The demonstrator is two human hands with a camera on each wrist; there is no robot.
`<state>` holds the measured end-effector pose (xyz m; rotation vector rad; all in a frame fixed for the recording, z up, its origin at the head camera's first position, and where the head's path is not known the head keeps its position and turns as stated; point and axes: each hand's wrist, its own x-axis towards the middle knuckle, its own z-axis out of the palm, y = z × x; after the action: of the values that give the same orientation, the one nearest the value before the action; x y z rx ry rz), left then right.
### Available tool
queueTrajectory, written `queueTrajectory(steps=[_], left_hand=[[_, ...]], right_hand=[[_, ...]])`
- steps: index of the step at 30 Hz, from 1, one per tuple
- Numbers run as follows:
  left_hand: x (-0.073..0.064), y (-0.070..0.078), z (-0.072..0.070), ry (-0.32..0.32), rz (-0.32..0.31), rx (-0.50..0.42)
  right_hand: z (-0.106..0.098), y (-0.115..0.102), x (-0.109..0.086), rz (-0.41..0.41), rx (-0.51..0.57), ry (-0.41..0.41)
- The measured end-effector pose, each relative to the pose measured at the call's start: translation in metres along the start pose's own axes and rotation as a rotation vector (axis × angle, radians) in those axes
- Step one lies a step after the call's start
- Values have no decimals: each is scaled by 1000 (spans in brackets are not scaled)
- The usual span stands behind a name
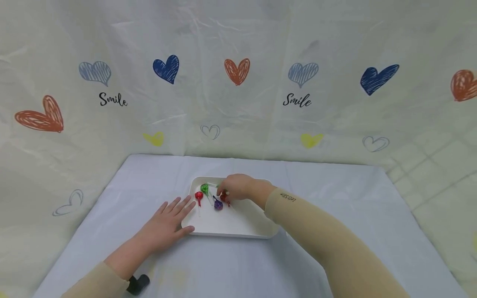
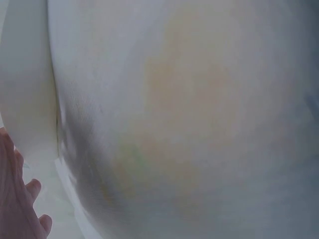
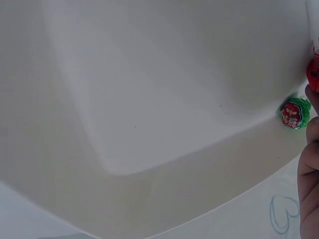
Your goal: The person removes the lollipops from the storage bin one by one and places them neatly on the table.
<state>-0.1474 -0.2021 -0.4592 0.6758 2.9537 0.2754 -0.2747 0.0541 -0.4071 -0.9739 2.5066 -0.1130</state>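
Sleeve [image 1: 320, 236], right hand [image 1: 237, 187] pinching lollipop [image 3: 313, 75]; tray [image 1: 231, 227]

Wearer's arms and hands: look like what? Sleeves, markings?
Left hand and right hand are ungloved. Left sleeve and right sleeve are beige; the right one has small dark lettering, hard to read. A rounded black piece shows by the left sleeve.

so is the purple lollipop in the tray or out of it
In: the head view shows the purple lollipop lying within the rim of the white tray.

The lollipops [image 1: 218, 205] look glossily wrapped, the tray [image 1: 231, 226] smooth plastic, the sleeves [image 1: 320, 227] matt cloth.
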Motion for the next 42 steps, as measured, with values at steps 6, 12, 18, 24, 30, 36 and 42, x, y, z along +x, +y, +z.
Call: queueTrajectory(steps=[6, 12, 18, 24, 30, 36, 42], left_hand=[[0, 1, 0, 4, 5, 9], [0, 1, 0, 17, 12, 17], [-2, 1, -1, 28, 19, 17], [-2, 2, -1, 32, 18, 17], [-2, 2, -1, 32, 16, 10], [-2, 3, -2, 27, 9, 6], [-2, 4, -2, 30, 13, 0]], right_hand=[[0, 3, -6, -2, -7, 1], [-4, 7, -15, -11, 3, 37], [-9, 16, -24, -46, -22, 99], [-12, 26, -34, -32, 28, 149], [-16, 35, -52, 23, 78, 188], [-19, 46, -70, 57, 114, 216], [-17, 60, -91, 72, 120, 271]])
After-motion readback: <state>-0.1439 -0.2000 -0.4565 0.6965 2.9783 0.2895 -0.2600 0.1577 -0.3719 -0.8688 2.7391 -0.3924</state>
